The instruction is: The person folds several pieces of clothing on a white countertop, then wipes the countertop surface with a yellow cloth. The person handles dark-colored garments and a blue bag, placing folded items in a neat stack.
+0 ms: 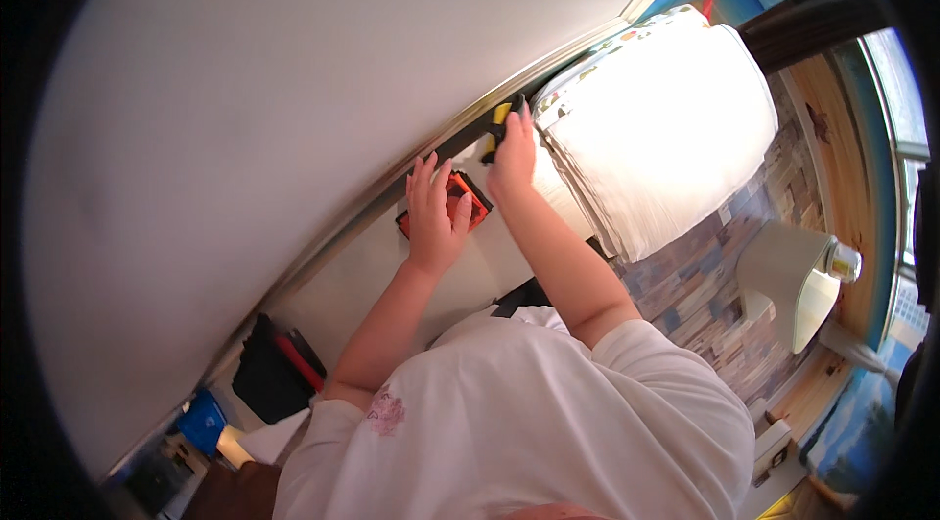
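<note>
My left hand (438, 215) lies with spread fingers over an orange and black case (470, 198) on a pale surface (411, 270) beside the wall. To its right, my right hand (515, 149) is at a yellow and black object (498, 132), perhaps a tool; the fingers hide part of it, and whether they grip it is unclear. That object is close to the wall edge, next to a stack of folded white bedding (653, 145). The contents of the case cannot be made out.
A black and red bag or case (275, 369) stands at the lower left, near a blue object (202, 421). A pale plastic stool (782, 270) is on the patterned floor (683, 300) to the right. The large pale wall (242, 116) borders the surface on the left.
</note>
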The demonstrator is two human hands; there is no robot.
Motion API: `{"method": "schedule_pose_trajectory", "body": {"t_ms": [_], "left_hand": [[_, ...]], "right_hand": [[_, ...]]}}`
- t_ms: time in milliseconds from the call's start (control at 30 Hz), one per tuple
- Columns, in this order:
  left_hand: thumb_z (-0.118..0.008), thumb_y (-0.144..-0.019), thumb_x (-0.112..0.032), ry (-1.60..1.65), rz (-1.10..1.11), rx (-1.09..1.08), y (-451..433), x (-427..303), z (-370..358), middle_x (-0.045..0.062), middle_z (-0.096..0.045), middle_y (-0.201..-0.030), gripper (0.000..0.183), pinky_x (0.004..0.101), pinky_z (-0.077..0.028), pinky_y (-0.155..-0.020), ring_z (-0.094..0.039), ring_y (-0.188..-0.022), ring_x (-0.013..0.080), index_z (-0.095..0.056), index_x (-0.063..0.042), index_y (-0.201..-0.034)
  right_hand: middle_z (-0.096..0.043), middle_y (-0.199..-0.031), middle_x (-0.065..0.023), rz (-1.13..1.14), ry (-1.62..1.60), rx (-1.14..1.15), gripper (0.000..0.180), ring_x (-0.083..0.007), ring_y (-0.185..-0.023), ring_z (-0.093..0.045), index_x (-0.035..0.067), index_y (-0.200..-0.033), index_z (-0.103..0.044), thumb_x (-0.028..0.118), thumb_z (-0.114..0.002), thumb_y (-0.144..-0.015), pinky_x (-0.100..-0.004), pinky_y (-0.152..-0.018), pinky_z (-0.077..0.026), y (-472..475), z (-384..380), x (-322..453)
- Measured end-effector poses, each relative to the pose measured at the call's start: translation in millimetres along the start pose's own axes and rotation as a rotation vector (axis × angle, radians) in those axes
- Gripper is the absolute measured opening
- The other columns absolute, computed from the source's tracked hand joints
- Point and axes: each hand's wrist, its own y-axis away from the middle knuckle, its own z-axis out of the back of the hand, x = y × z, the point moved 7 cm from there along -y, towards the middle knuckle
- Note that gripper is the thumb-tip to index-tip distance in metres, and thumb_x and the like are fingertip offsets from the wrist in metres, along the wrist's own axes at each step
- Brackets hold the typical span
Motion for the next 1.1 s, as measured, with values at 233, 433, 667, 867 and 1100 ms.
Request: {"method": "schedule_pose_trajectory", "body": {"t_ms": [233, 433, 667, 867, 1100], "left_hand": [[-0.054, -0.097, -0.015, 0.04, -0.204, -0.047, -31, -20, 39, 0.022, -0.038, -0.151, 0.05, 0.0515, -0.027, -0.116, -0.034, -0.141, 0.0436, -0.042, 0.002, -0.143], [-0.055, -0.097, -0.015, 0.009, -0.222, 0.013, -17, -23, 54, 0.022, -0.04, -0.15, 0.049, 0.0531, -0.026, -0.116, -0.033, -0.142, 0.0436, -0.044, 0.003, -0.141], [-0.063, -0.091, -0.015, 0.052, -0.346, 0.102, -64, -61, 13, 0.021, -0.043, -0.146, 0.055, 0.0592, -0.028, -0.113, -0.038, -0.137, 0.047, -0.045, 0.0, -0.14], [-0.063, -0.091, -0.017, 0.032, -0.373, 0.144, -118, -104, -3, 0.021, -0.043, -0.147, 0.055, 0.0582, -0.028, -0.114, -0.037, -0.137, 0.0472, -0.045, -0.001, -0.14], [-0.06, -0.092, -0.035, -0.102, -0.327, 0.259, -169, -120, -43, 0.02, -0.04, -0.149, 0.061, 0.0593, -0.022, -0.115, -0.033, -0.139, 0.0469, -0.044, -0.004, -0.142]], "right_hand": [[-0.008, -0.166, -0.0143, 0.242, 0.523, -0.068, 0.067, -0.0355, -0.152, -0.01, 0.013, -0.16, -0.001, 0.041, -0.03, -0.107, -0.0386, -0.122, -0.014, -8, -56, -62], [-0.009, -0.161, -0.0306, 0.453, 0.543, -0.216, 0.062, -0.0421, -0.151, -0.009, -0.008, -0.154, -0.013, 0.021, -0.034, -0.103, -0.0434, -0.123, -0.009, -36, -51, -54], [-0.013, -0.159, -0.034, 0.837, 0.921, -0.388, 0.062, -0.0456, -0.149, -0.011, -0.009, -0.153, -0.015, 0.024, -0.033, -0.104, -0.0455, -0.123, -0.011, -185, 7, 4], [-0.015, -0.158, -0.0346, 0.672, 0.674, -0.36, 0.062, -0.0468, -0.147, -0.013, -0.009, -0.153, -0.015, 0.026, -0.033, -0.105, -0.0454, -0.122, -0.014, -201, 7, 83], [-0.004, -0.16, -0.0333, 0.49, 0.353, 0.063, 0.067, -0.0448, -0.148, -0.012, -0.007, -0.155, -0.008, 0.021, -0.04, -0.102, -0.0442, -0.122, -0.014, -64, -38, 68]]}}
